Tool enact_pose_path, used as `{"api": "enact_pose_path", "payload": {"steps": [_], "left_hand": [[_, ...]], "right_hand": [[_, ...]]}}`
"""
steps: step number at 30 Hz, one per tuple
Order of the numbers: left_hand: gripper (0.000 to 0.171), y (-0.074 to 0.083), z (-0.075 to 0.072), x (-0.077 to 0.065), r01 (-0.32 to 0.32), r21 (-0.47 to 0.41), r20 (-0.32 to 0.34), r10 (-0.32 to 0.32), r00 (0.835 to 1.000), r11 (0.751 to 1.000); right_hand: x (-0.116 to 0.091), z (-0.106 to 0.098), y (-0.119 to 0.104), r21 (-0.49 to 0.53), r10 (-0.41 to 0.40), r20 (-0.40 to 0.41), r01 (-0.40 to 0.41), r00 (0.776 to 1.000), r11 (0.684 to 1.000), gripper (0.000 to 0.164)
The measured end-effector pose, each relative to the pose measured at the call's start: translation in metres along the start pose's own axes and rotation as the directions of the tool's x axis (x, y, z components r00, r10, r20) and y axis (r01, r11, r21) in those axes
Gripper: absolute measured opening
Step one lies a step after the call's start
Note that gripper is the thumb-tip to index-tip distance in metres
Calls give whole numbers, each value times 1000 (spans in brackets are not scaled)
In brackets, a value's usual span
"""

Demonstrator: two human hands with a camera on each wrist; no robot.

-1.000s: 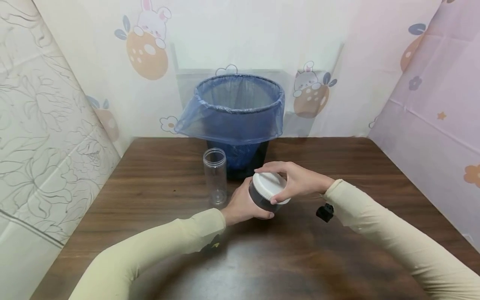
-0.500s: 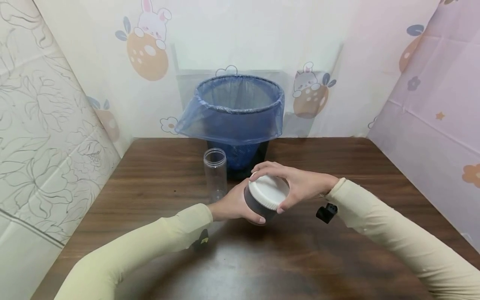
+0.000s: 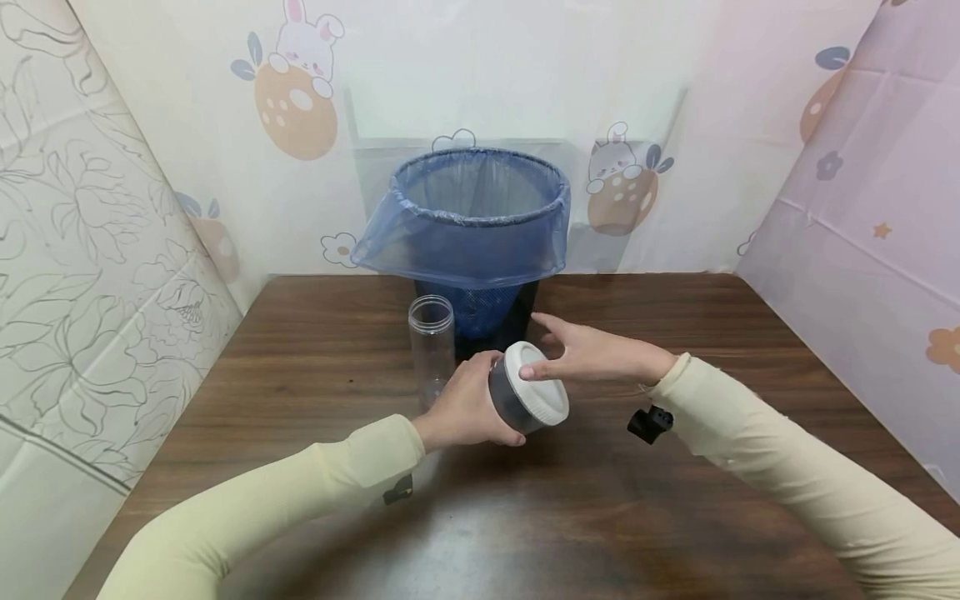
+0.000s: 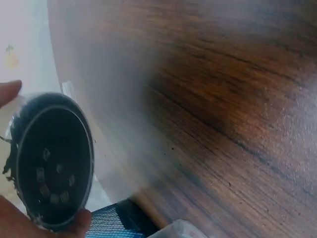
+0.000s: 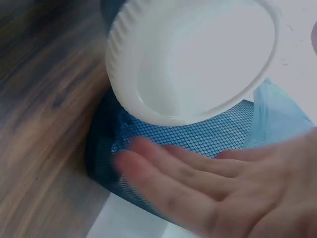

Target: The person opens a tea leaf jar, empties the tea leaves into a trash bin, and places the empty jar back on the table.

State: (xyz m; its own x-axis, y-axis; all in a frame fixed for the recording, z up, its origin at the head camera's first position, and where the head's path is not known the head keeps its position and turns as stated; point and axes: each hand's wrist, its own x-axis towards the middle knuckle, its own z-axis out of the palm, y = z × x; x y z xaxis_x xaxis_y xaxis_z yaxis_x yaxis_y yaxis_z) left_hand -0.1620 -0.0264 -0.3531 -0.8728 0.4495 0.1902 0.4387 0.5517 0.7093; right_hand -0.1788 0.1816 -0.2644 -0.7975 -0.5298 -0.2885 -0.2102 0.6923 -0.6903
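My left hand (image 3: 467, 406) grips a squat jar (image 3: 510, 403) by its side, holding it tilted above the table. It has a white ribbed screw lid (image 3: 546, 396) and dark contents behind clear walls. The left wrist view looks onto the dark round bottom of the jar (image 4: 55, 161), with fingers at its edge. Beside the lid, my right hand (image 3: 603, 353) has its fingers stretched and spread, the thumb overlapping the lid's top in the head view. From the right wrist, the lid (image 5: 198, 59) fills the upper part, with the right hand's fingers (image 5: 198, 186) below it, nothing between them.
A tall clear plastic jar (image 3: 432, 350) without a lid stands upright just left of my left hand. Behind it is a mesh bin (image 3: 480, 250) lined with a blue bag. Brown wooden table (image 3: 337, 333) spreads around; printed cloth (image 3: 600, 67) hangs at the back and sides.
My right hand has loosened from around the lid and moved off it, its fingers now spread. The left hand has shifted slightly left, and the jar now leans more toward the right.
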Motion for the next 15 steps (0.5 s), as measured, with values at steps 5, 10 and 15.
{"api": "enact_pose_path", "payload": {"steps": [5,10,15], "left_hand": [[102,2,0,-2,4,63,-23,-2,1000,998],[103,2,-3,-2,11,83,-17,-9,1000,996],[103,0,-7,-2,-17,82,-11,18,1000,996]], "right_hand": [[0,8,0,14,126,131,-129,983,992,92],[2,14,3,43,116,117,-122,986,992,88],[5,14,8,1,-38,84,38,996,999,87]]}}
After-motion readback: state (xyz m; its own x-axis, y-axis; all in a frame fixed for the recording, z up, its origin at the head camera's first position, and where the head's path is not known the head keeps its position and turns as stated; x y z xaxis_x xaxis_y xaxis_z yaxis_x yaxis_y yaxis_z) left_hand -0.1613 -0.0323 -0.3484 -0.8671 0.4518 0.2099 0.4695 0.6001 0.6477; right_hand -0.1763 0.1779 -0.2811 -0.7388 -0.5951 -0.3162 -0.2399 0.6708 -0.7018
